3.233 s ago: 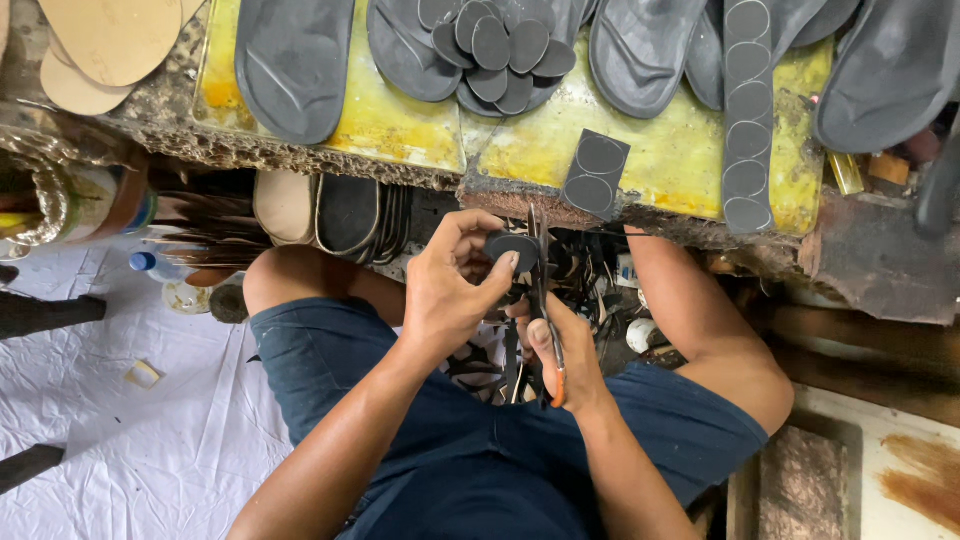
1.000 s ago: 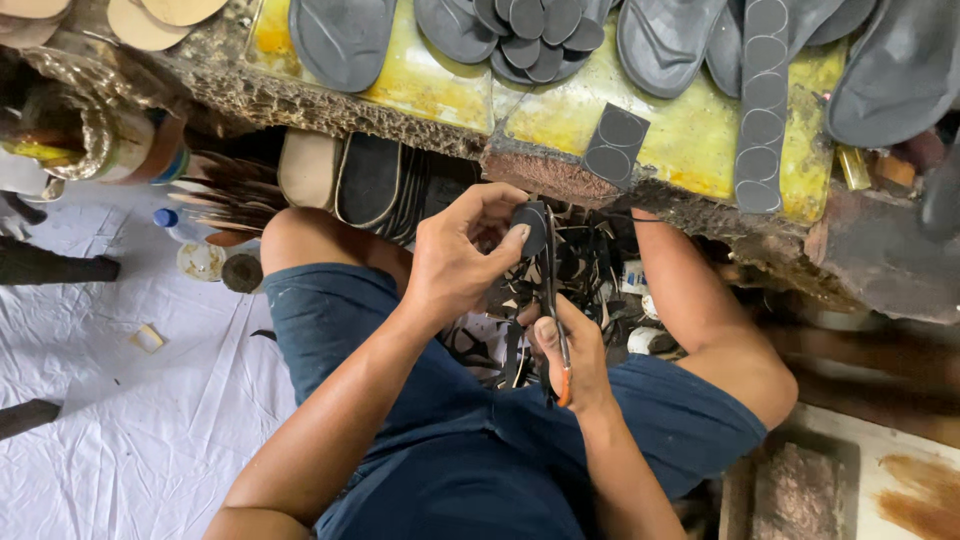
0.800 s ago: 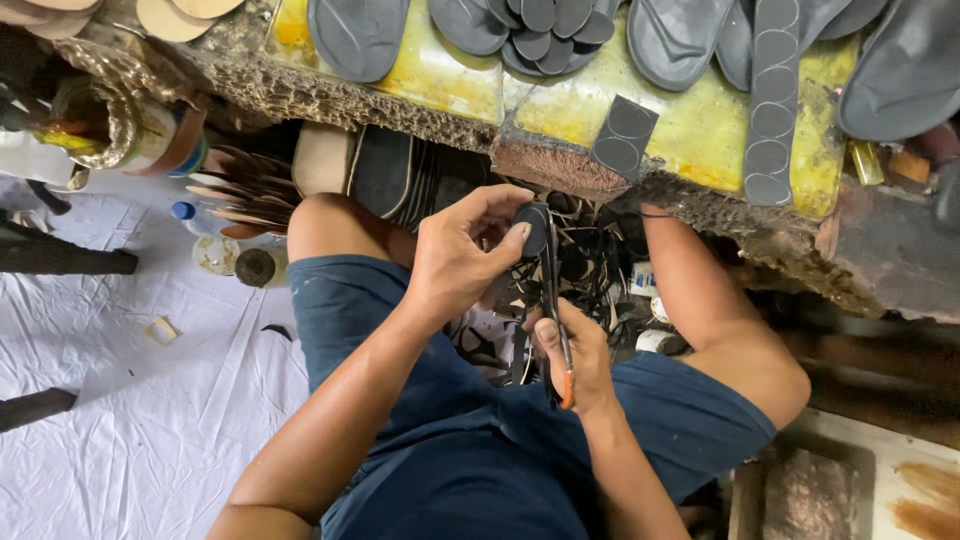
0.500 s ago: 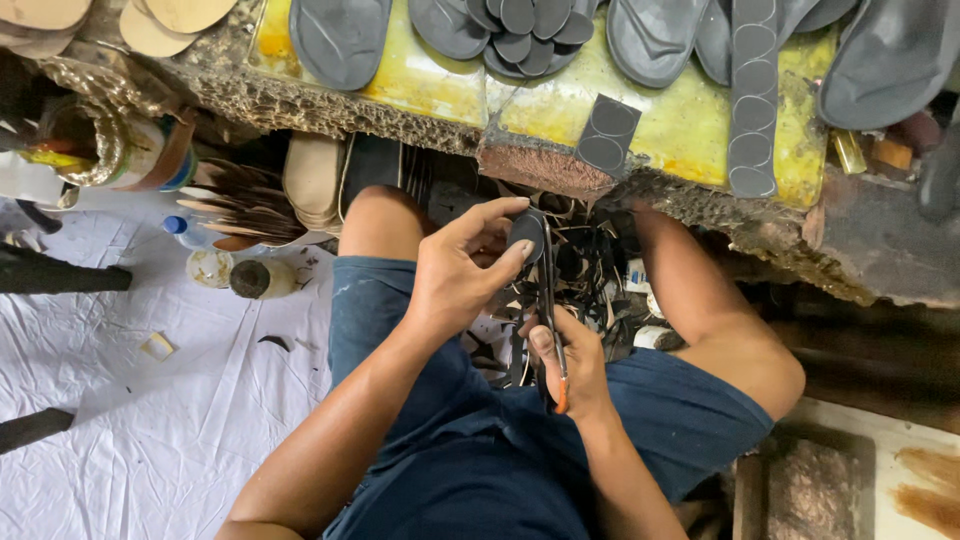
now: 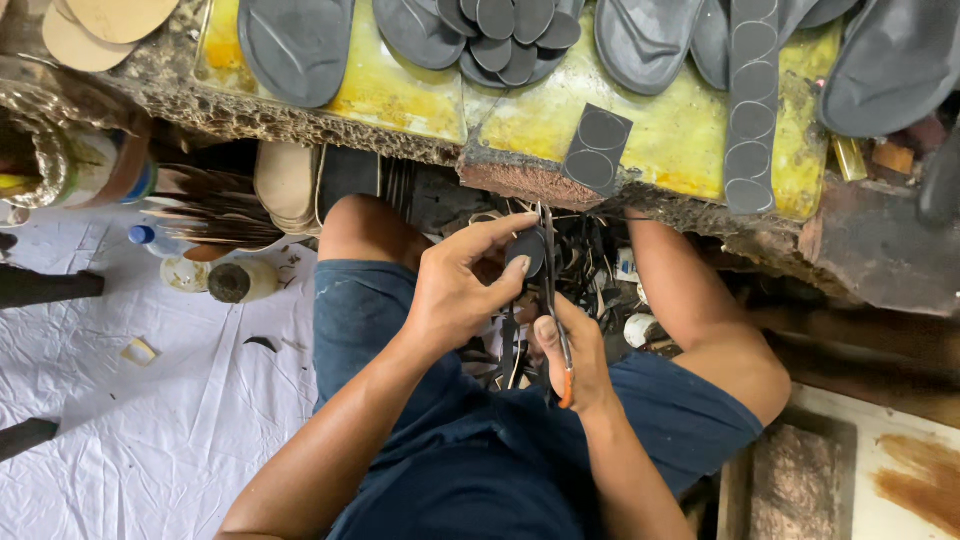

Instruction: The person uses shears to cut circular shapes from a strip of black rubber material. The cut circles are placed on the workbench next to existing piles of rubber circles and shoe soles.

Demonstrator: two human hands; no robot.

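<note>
My left hand [image 5: 455, 290] pinches a small dark grey rubber oval piece [image 5: 524, 250] between thumb and fingers, above my lap. My right hand [image 5: 578, 360] grips scissors with orange handles [image 5: 553, 300], blades pointing up along the right edge of the piece. Both hands are close together below the edge of a low yellow, worn workbench [image 5: 430, 100]. A dark rubber strip [image 5: 508, 345] hangs down from the piece between my hands.
On the bench lie dark grey sole shapes [image 5: 295, 45], a pile of oval cut-outs [image 5: 505, 35], a rubber strip with marked ovals [image 5: 752, 100] and a square with two ovals [image 5: 597, 150]. Tan insoles [image 5: 100, 25] at far left. Bottles [image 5: 235, 280] stand on white sheeting [image 5: 120, 400].
The view has shifted slightly. My hands keep the same hold, with the scissors still working along the rubber piece; the piece has turned a little in my left fingers.
</note>
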